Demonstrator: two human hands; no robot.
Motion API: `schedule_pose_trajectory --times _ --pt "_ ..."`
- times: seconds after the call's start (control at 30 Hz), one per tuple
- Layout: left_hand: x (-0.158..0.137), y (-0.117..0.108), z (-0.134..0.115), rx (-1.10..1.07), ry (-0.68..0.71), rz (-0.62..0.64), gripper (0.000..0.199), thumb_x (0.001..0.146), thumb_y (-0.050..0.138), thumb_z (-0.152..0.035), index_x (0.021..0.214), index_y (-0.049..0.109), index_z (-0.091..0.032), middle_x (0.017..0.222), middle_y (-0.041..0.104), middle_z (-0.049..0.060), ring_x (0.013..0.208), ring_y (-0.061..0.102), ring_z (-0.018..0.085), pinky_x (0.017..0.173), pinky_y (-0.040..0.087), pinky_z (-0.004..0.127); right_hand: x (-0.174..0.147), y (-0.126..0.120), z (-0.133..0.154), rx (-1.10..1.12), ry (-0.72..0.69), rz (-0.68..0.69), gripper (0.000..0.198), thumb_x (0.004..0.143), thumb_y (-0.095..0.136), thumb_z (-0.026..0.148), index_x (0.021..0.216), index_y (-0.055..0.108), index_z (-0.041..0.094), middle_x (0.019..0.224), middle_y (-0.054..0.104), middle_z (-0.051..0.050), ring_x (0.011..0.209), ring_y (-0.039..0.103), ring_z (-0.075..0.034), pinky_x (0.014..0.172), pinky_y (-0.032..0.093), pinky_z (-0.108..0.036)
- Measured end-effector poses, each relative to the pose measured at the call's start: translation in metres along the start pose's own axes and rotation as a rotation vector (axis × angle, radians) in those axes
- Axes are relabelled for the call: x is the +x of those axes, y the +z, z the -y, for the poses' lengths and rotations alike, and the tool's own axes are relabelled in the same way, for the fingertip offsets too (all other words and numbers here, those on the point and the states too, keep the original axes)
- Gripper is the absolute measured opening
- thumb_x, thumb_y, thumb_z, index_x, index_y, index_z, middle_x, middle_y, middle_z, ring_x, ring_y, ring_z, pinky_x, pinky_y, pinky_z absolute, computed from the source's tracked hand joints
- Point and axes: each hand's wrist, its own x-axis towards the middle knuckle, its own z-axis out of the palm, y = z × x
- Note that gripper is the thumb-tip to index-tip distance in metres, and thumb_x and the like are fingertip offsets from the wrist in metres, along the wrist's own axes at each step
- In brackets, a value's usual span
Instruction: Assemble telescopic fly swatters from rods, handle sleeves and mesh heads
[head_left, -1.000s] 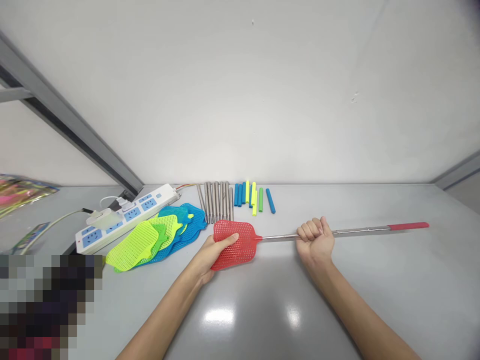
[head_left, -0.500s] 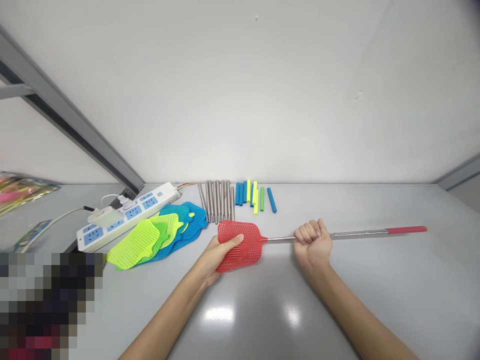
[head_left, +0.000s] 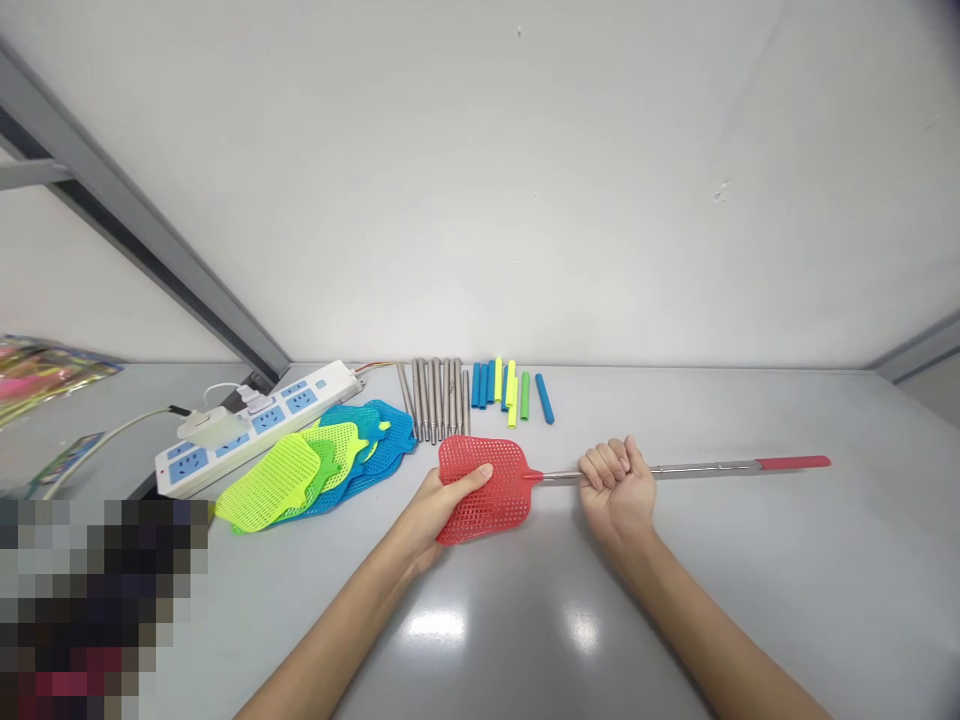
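A red fly swatter is held across the front of me, its mesh head on the left and its metal rod running right to a red grip. My left hand pinches the mesh head, thumb on top and fingers underneath, out of sight. My right hand is wrapped in a fist round the metal rod, between the head and the grip. Left of my left hand lies a pile of swatter heads in yellow-green, green and blue.
Behind the swatter, several metal rods lie side by side. Several blue, yellow and green sleeves lie right of them. A white power strip with plugs and cables stands at left, near plastic packages. A wall rises behind the table.
The swatter's rod has shortened: its red grip has moved left, nearer the head. My right hand has shifted slightly left, while my left hand keeps its hold on the head.
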Motion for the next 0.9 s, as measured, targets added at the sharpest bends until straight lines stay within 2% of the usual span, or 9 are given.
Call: schedule_pose_trajectory --times 0.17,0.33,0.47,0.57,0.67,0.83,0.9 --pt "-0.002 -0.001 -0.007 -0.007 0.018 -0.012 0.031 0.068 0.061 -0.030 0.094 0.057 -0.014 0.090 0.065 0.010 0.074 0.062 0.020 0.068 0.051 0.031 0.002 0.006 0.003 0.030 0.058 0.062 0.031 0.078 0.043 0.023 0.052 0.027 0.017 0.045 0.019 0.008 0.037 0.025 -0.005 0.037 0.027 -0.018" --pt "-0.003 -0.004 -0.014 -0.014 0.079 -0.031 0.031 0.067 0.062 -0.027 0.095 0.056 -0.014 0.091 0.064 0.010 0.075 0.062 0.020 0.068 0.051 0.031 0.005 0.005 0.003 0.039 0.093 0.034 0.029 0.078 0.042 0.026 0.052 0.031 0.017 0.049 0.027 0.006 0.044 0.034 -0.006 0.045 0.036 -0.021" --pt "-0.004 -0.013 -0.023 0.001 0.071 -0.028 0.029 0.068 0.061 -0.026 0.093 0.057 -0.013 0.089 0.065 0.010 0.070 0.063 0.018 0.065 0.052 0.030 0.005 0.005 0.001 0.033 0.122 0.007 0.025 0.075 0.045 0.024 0.054 0.035 0.017 0.053 0.032 0.004 0.050 0.039 -0.008 0.050 0.039 -0.023" --pt "-0.007 -0.024 -0.034 -0.008 0.068 -0.039 0.025 0.069 0.060 -0.024 0.091 0.059 -0.013 0.084 0.066 0.009 0.071 0.063 0.018 0.067 0.051 0.029 0.004 0.005 0.000 0.006 0.144 -0.006 0.020 0.074 0.046 0.023 0.057 0.039 0.016 0.057 0.038 0.003 0.058 0.045 -0.010 0.057 0.042 -0.026" --pt "-0.012 -0.040 -0.048 -0.011 0.080 -0.082 0.017 0.069 0.059 -0.021 0.082 0.062 -0.011 0.075 0.067 0.008 0.063 0.063 0.017 0.062 0.052 0.026 0.004 0.004 0.000 -0.010 0.147 -0.019 0.016 0.073 0.047 0.021 0.059 0.042 0.017 0.061 0.041 0.002 0.064 0.048 -0.011 0.062 0.044 -0.028" --pt "-0.017 -0.068 -0.063 -0.061 0.119 -0.218 0.013 0.070 0.056 -0.017 0.080 0.061 -0.012 0.073 0.067 0.007 0.061 0.062 0.016 0.056 0.052 0.024 0.006 0.002 0.000 0.039 0.177 -0.032 0.020 0.076 0.043 0.022 0.057 0.038 0.017 0.056 0.037 0.004 0.057 0.045 -0.009 0.062 0.044 -0.028" --pt "-0.017 -0.075 -0.066 -0.123 0.147 -0.229 0.014 0.073 0.052 -0.020 0.080 0.061 -0.012 0.069 0.066 0.006 0.058 0.062 0.016 0.053 0.052 0.025 0.006 0.002 0.000 0.073 0.171 -0.051 0.024 0.078 0.039 0.021 0.055 0.034 0.018 0.053 0.033 0.005 0.052 0.042 -0.008 0.061 0.044 -0.028"
